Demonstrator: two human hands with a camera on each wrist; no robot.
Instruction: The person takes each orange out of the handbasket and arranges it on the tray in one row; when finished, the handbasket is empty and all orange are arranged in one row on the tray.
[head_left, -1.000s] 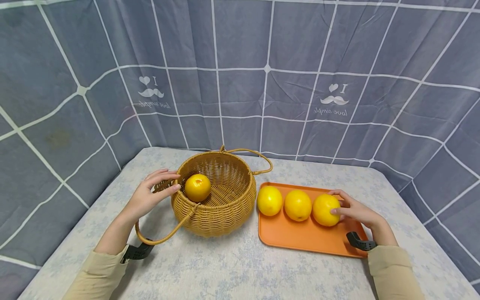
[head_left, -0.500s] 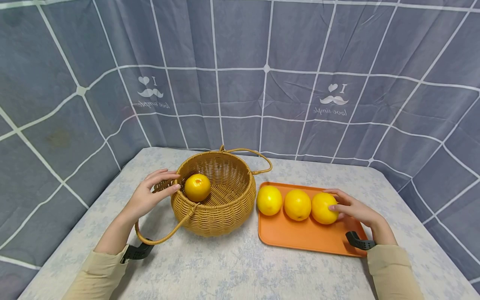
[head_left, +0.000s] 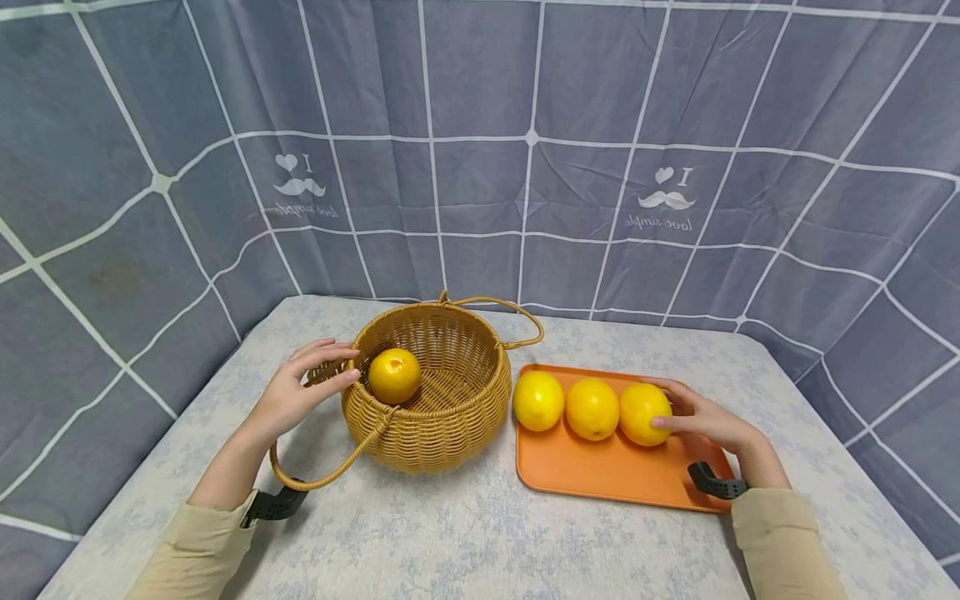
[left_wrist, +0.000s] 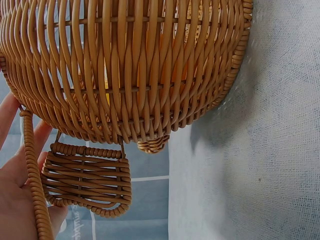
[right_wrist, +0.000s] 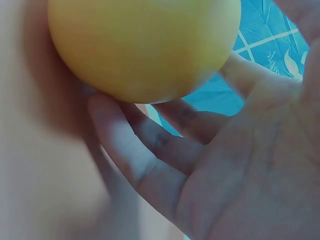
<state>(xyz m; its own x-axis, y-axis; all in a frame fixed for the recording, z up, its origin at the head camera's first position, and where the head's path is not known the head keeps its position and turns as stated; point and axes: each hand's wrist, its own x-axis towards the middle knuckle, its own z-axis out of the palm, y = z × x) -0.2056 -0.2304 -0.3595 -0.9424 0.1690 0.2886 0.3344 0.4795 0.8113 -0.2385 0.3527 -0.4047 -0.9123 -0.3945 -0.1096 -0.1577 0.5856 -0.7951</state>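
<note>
In the head view, my left hand (head_left: 303, 387) touches the left rim of a round wicker basket (head_left: 431, 437), its fingers and thumb stretched out toward the rim. One orange (head_left: 394, 376) lies inside the basket against the left wall. In the left wrist view, the basket's rope handle (left_wrist: 32, 175) and a small woven flap (left_wrist: 87, 180) partly cover that hand. My right hand (head_left: 708, 421) holds the rightmost orange (head_left: 643, 414) on an orange tray (head_left: 600, 475), thumb in front and fingers behind it. The right wrist view has the fingers curled under the held fruit's side.
Two more oranges, a middle one (head_left: 592, 409) and a left one (head_left: 538, 401), sit in a row on the tray, close to the basket's right side. A second handle (head_left: 525, 321) leans out at the back right. A grey checked curtain (head_left: 480, 183) stands behind the pale table (head_left: 450, 542).
My right hand has shifted slightly to the left with the rightmost orange, now close against the middle one. The left hand and basket have stayed almost still.
</note>
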